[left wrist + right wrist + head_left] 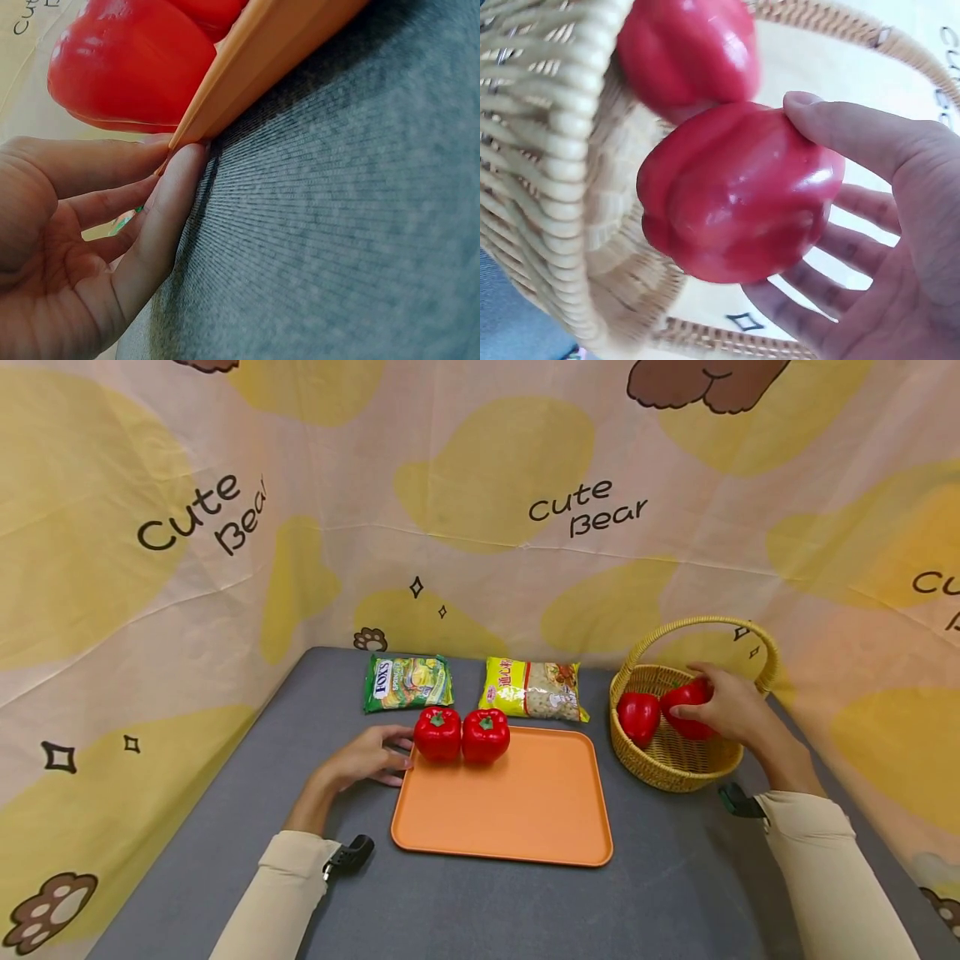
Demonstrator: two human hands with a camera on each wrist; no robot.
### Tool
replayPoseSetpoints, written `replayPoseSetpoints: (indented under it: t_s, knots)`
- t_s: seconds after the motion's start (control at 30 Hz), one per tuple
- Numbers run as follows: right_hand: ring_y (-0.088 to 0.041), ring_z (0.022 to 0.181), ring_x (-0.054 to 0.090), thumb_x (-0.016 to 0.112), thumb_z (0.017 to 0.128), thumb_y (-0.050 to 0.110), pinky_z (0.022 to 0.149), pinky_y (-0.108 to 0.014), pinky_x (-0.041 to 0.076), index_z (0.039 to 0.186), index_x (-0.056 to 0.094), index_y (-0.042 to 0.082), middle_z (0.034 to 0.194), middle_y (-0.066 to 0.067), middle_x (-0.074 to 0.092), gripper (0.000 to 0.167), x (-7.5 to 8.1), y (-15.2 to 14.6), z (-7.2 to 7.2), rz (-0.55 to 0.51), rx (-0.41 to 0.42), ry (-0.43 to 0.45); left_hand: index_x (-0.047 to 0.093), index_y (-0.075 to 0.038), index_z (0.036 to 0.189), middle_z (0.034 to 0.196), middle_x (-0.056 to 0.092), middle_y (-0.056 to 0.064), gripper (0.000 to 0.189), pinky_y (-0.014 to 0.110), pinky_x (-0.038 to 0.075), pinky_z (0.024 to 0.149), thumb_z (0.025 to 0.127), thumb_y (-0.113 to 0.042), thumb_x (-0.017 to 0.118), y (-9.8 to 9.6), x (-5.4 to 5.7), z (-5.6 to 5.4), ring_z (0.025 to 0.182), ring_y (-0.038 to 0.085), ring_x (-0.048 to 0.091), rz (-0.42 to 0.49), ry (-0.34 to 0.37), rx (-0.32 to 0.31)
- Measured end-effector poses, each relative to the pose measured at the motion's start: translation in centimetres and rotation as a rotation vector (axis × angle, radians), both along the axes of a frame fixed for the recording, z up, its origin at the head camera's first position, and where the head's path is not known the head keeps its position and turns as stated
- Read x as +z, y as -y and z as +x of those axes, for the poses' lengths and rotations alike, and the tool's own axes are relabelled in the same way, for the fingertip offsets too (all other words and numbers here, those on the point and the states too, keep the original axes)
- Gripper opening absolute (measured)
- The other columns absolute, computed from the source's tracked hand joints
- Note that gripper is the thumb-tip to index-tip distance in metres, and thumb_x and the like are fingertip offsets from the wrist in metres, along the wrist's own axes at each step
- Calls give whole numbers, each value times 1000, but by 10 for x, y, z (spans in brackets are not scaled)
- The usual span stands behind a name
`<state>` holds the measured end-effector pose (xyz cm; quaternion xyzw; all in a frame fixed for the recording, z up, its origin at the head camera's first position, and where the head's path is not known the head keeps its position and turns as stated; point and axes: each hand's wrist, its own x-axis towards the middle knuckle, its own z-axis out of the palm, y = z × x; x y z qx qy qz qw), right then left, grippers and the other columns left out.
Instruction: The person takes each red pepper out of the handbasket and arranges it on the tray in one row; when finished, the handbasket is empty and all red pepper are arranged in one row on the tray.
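While L hand [367, 757] pinches the tray [510, 814] edge, I've R hand [737, 706] clamped on a red pepper [682, 695], btwn thumb & fingers, in basket [663, 774].

Cream fabric is worn on both arms: the left sleeve [277, 893] and right sleeve [836, 868] are each creased near the lower end. Behind the left hand [372, 756], a black, rounded wrist unit [356, 853] is secured by a strap. Behind the right hand [735, 708], a dark green wrist unit [739, 802] is fitted beside the sleeve's edge.
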<state>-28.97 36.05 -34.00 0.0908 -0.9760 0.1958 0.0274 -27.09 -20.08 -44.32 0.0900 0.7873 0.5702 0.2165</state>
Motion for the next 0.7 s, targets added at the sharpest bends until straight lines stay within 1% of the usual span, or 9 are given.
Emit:
replayPoseSetpoints:
  t_s: [0.07, 0.17, 0.27, 0.33, 0.47, 0.6, 0.67, 0.7]
  knots:
    - [-55, 124, 53, 82, 92, 34, 102, -69, 48, 153, 41, -9, 142, -39, 53, 86, 3, 2, 6, -9, 12, -32, 39, 10, 157, 143, 51, 30, 64, 44, 67, 83, 98, 0, 62, 0, 0, 0, 100, 24, 68, -1, 0, 0]
    - [-57, 125, 48, 82, 91, 30, 100, -71, 48, 152, 40, -13, 147, -41, 45, 86, 7, 6, 14, -18, 17, -55, 39, 10, 157, 143, 51, 30, 64, 44, 67, 83, 98, 0, 62, 0, -1, -1, 100, 24, 68, 2, -1, -2]
    - [-57, 122, 45, 82, 90, 28, 97, -71, 49, 152, 39, -15, 146, -41, 39, 87, 9, 10, 22, -35, 19, -64, 39, 9, 157, 143, 51, 30, 64, 44, 67, 83, 98, 0, 63, 1, -2, -2, 101, 24, 68, 4, -1, -1]
    - [-55, 119, 45, 82, 89, 26, 94, -71, 50, 152, 40, -15, 143, -39, 39, 86, 9, 13, 28, -50, 21, -74, 38, 9, 157, 144, 51, 30, 64, 43, 67, 83, 98, -1, 62, 1, -2, -2, 101, 25, 68, 5, 1, -2]
    - [-51, 121, 44, 84, 88, 27, 93, -69, 48, 151, 46, -10, 141, -35, 41, 83, 10, 18, 39, -91, 26, -92, 38, 9, 157, 144, 51, 30, 64, 44, 67, 83, 98, -1, 63, 0, -1, -1, 102, 25, 69, 3, 3, -2]
    - [-49, 127, 45, 87, 87, 31, 96, -70, 45, 151, 50, -2, 143, -30, 45, 81, 11, 23, 48, -134, 40, -104, 38, 9, 157, 145, 51, 30, 65, 44, 67, 84, 99, -2, 63, 1, -1, -1, 103, 25, 69, 2, 5, -4]
    - [-47, 127, 47, 88, 86, 30, 96, -67, 48, 151, 51, 1, 144, -27, 47, 80, 11, 26, 51, -152, 56, -106, 38, 9, 157, 145, 51, 30, 65, 44, 67, 84, 99, -2, 63, 1, -1, -1, 103, 25, 69, 2, 4, -5]
    - [-45, 126, 48, 89, 86, 30, 97, -62, 51, 152, 51, 2, 143, -26, 47, 80, 12, 27, 53, -161, 65, -102, 38, 9, 157, 145, 50, 30, 65, 44, 67, 84, 99, -2, 63, 1, -1, -1, 103, 25, 69, 2, 3, -5]
